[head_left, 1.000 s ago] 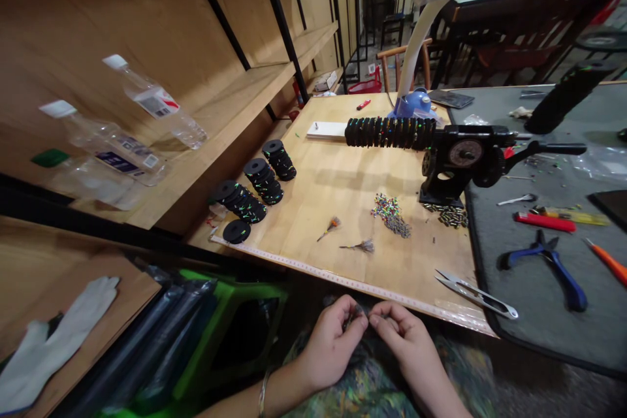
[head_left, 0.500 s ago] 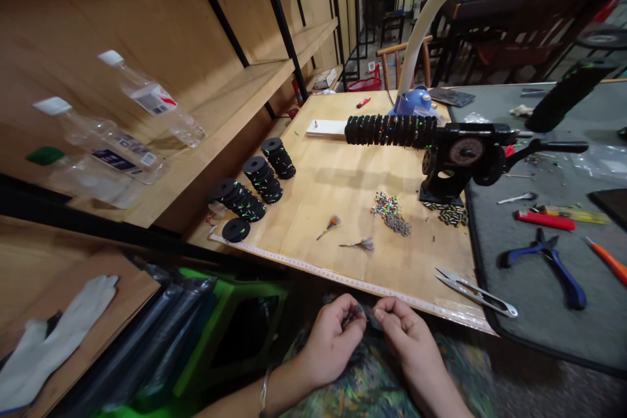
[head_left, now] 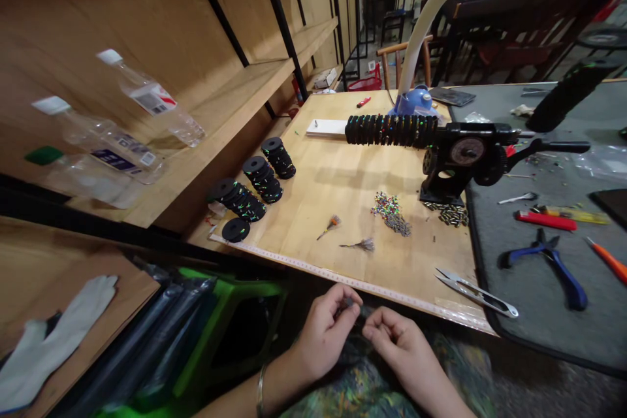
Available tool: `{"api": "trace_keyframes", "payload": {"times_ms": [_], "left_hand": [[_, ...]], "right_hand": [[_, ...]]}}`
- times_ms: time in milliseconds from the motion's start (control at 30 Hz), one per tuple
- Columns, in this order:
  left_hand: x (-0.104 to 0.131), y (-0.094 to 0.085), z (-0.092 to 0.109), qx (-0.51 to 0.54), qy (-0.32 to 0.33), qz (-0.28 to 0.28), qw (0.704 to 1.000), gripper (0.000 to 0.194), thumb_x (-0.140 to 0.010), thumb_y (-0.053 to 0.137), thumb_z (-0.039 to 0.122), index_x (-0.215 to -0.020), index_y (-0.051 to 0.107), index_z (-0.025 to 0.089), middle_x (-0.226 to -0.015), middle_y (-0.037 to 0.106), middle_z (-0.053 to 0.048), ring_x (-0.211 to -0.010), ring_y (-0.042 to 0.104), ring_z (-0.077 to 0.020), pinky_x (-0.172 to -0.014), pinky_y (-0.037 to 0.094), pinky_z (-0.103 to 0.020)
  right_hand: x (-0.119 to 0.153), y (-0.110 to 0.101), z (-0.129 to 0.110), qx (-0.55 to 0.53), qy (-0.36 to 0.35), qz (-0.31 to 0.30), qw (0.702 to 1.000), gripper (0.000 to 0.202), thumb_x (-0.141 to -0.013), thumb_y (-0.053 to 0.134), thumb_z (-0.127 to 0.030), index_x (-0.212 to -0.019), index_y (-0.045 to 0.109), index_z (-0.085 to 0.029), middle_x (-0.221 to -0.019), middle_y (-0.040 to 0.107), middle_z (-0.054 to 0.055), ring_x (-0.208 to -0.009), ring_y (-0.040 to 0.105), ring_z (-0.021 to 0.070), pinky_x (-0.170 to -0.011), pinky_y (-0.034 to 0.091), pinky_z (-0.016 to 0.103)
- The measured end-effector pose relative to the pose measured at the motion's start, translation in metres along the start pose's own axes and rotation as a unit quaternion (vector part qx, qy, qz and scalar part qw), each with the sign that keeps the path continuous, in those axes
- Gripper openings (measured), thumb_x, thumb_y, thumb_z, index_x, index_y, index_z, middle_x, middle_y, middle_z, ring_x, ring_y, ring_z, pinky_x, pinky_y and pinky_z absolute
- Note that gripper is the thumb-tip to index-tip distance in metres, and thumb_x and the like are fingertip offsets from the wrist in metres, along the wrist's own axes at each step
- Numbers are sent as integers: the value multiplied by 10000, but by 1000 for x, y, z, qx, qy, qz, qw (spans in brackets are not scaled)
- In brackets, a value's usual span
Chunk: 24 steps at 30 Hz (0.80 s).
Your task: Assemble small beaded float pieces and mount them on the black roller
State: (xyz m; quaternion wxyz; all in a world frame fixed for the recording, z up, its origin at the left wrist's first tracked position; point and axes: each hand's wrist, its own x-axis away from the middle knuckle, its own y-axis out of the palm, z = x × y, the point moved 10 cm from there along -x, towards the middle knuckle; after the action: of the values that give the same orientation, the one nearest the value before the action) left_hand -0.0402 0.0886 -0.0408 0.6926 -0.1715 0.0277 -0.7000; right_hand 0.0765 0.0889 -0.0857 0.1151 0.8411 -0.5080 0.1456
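Note:
My left hand [head_left: 329, 323] is closed in a pinch on something small and dark, too small to name. Close to its right, my right hand [head_left: 398, 343] also pinches, and what its fingertips hold is hidden. Both hands are over my lap, just off the table's front edge. Beyond them on the wood lie a grey feathery bundle [head_left: 361, 245] and an orange-tipped bundle [head_left: 331, 225]. A heap of coloured beads [head_left: 385, 204] runs into grey small parts [head_left: 399, 226]. Thread snips [head_left: 477, 292] rest at the front right.
Black foam spools [head_left: 236, 230] stand in stacks at the left, beside a measuring tape [head_left: 318, 269]. A black crank device [head_left: 463, 153] carries a row of wound discs. Blue pliers [head_left: 548, 261] lie on the grey mat. Plastic bottles [head_left: 151, 101] are on the shelf.
My left hand has moved slightly up and to the left, with its fingers shifted. My right hand has shifted a little left and down, its fingertips still pinched.

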Motion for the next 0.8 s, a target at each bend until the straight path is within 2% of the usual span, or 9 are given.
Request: {"api": "trace_keyframes", "payload": {"times_ms": [133, 333, 500, 600, 800], "left_hand": [[-4, -6, 4, -3, 19, 20, 1000, 123, -858, 491, 210, -823, 600, 164, -693, 570, 6, -640, 514, -129, -612, 394, -222], [-5, -9, -13, 45, 9, 51, 998, 150, -867, 469, 226, -816, 598, 168, -587, 464, 47, -496, 386, -94, -498, 318, -205], [-7, -16, -27, 89, -19, 82, 992, 163, -851, 516, 292, -802, 603, 164, -552, 431, 59, -462, 350, -85, -460, 287, -196], [-9, -19, -27, 94, -24, 88, 991, 180, -845, 531, 320, -800, 605, 162, -542, 432, 60, -455, 352, -85, -461, 293, -196], [-8, -19, -12, 49, 9, 73, 996, 162, -866, 479, 272, -820, 595, 169, -564, 440, 55, -474, 364, -94, -487, 316, -206]], "right_hand": [[3, 1, -5, 35, -14, 16, 999, 147, -734, 530, -297, -625, 486, -209, -482, 286, -107, -480, 256, 100, -489, 240, 240], [8, -4, -16, 41, -49, 35, 997, 81, -698, 460, -232, -620, 438, -223, -532, 340, -79, -525, 321, 116, -513, 271, 241], [11, -6, -12, 46, -55, 49, 996, 78, -665, 474, -204, -605, 427, -222, -510, 309, -91, -499, 292, 104, -496, 250, 235], [10, -8, -8, 29, -59, 62, 996, 101, -702, 496, -221, -619, 439, -217, -523, 309, -91, -502, 287, 102, -492, 246, 231], [7, 1, -6, 38, -48, 20, 998, 194, -822, 526, -356, -789, 604, -182, -512, 261, -105, -477, 250, 102, -468, 206, 239]]}}
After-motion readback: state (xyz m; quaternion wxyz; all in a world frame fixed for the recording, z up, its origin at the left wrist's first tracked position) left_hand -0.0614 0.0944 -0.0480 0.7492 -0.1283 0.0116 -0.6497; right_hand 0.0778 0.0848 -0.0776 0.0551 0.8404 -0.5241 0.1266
